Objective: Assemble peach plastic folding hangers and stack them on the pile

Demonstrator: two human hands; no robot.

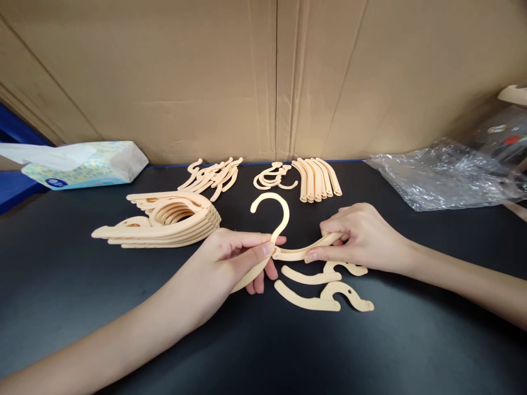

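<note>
left hand [242,260] pinching hanger hook [284,211] at its base, right hand [354,233] gripping hanger arm [304,252], folded hanger stack [181,219] around 10 o'clock

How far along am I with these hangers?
The neat stack of hangers on the left looks done. In hand is one hanger: the left hand pinches it below its hook, the right hand grips one arm. Apparently left are loose parts: curved pieces and small hooks behind, and flat pieces near the right hand.
</note>
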